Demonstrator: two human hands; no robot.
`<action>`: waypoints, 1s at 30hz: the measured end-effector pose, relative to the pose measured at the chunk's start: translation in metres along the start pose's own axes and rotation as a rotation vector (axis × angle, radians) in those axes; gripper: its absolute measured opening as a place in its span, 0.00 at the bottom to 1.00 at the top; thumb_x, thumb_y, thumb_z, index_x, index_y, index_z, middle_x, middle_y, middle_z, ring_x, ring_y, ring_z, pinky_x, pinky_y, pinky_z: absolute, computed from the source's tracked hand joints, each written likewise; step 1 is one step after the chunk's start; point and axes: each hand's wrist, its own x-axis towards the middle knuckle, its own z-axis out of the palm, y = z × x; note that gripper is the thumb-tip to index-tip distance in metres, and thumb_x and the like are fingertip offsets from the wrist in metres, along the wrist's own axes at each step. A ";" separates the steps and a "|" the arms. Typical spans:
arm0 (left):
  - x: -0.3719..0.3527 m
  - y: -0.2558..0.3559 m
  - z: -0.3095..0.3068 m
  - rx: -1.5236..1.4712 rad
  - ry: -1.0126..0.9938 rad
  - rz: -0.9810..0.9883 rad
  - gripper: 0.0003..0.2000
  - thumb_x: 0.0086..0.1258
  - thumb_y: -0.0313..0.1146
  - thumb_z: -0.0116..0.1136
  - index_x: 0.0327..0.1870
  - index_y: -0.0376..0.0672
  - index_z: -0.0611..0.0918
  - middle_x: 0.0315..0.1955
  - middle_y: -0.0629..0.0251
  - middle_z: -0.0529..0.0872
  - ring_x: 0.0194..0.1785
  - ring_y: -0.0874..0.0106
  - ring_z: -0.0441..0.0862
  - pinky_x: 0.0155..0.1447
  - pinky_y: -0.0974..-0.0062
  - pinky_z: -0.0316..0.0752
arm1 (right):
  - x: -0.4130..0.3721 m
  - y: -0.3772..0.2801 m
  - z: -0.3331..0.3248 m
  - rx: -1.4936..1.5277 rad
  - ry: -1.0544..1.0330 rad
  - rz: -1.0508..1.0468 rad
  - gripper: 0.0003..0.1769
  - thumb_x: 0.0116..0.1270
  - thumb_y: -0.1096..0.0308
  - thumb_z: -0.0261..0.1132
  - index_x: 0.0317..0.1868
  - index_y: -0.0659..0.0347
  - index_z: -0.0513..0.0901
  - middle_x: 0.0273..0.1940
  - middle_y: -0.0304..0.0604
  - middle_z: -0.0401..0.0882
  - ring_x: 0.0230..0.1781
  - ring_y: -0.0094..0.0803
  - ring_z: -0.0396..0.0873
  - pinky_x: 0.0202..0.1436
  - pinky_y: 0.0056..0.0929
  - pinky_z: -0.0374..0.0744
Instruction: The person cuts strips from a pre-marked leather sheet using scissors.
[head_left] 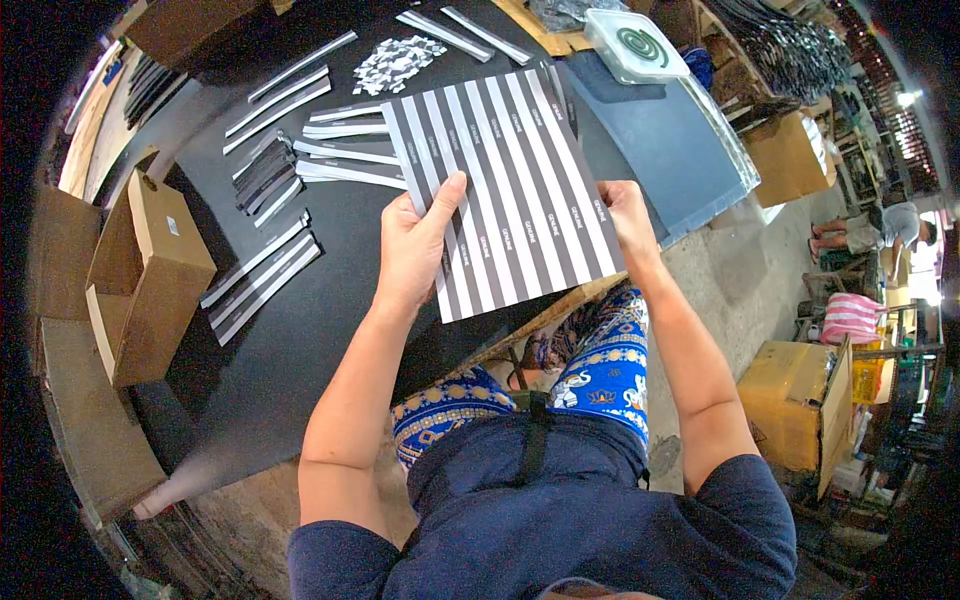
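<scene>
A sheet of printed labels, striped black and white with small lettering, is held tilted above the black table. My left hand closes on its left edge, thumb across the front and fingers behind. At the right edge, my right hand is closed on the sheet, its fingertips partly hidden. Left of the sheet lie cut label strips, a bundle of dark strips and more striped strips. Beyond them sits a pile of small cut label pieces.
An open cardboard box stands on the table's left. At the far right are a plastic tub with a green coil and a blue-grey sheet. Cardboard boxes stand on the floor to the right; another person is farther off.
</scene>
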 end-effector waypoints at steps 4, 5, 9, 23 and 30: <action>0.000 0.000 0.000 -0.014 -0.003 0.001 0.13 0.66 0.36 0.55 0.39 0.32 0.79 0.32 0.63 0.83 0.31 0.80 0.79 0.35 0.83 0.75 | 0.002 0.003 -0.001 -0.063 0.016 -0.056 0.22 0.50 0.57 0.65 0.28 0.74 0.79 0.18 0.46 0.77 0.21 0.18 0.71 0.25 0.24 0.71; 0.000 0.000 -0.001 -0.014 -0.002 0.000 0.13 0.66 0.36 0.55 0.39 0.32 0.79 0.32 0.63 0.83 0.31 0.80 0.79 0.35 0.83 0.75 | 0.002 0.004 -0.001 -0.092 0.028 -0.068 0.22 0.49 0.57 0.65 0.27 0.74 0.78 0.17 0.48 0.77 0.21 0.18 0.71 0.25 0.25 0.71; 0.000 0.000 -0.001 0.010 -0.001 0.013 0.13 0.66 0.36 0.55 0.39 0.32 0.79 0.32 0.63 0.82 0.32 0.81 0.79 0.35 0.83 0.74 | 0.004 0.011 -0.001 -0.054 0.015 -0.067 0.23 0.48 0.56 0.65 0.27 0.75 0.78 0.17 0.50 0.75 0.21 0.18 0.71 0.25 0.26 0.71; 0.014 -0.002 -0.015 0.093 0.095 0.058 0.15 0.64 0.36 0.57 0.41 0.31 0.78 0.35 0.62 0.82 0.35 0.79 0.78 0.41 0.81 0.73 | -0.030 -0.014 -0.018 0.261 -0.147 0.157 0.19 0.58 0.57 0.63 0.21 0.65 0.76 0.15 0.41 0.74 0.13 0.28 0.73 0.17 0.23 0.71; 0.019 -0.004 -0.021 0.042 0.125 0.126 0.14 0.63 0.36 0.58 0.40 0.31 0.78 0.36 0.61 0.82 0.36 0.78 0.78 0.43 0.81 0.73 | -0.114 0.007 -0.017 0.112 -0.220 0.310 0.17 0.56 0.58 0.67 0.21 0.63 0.76 0.18 0.37 0.75 0.18 0.20 0.73 0.22 0.20 0.72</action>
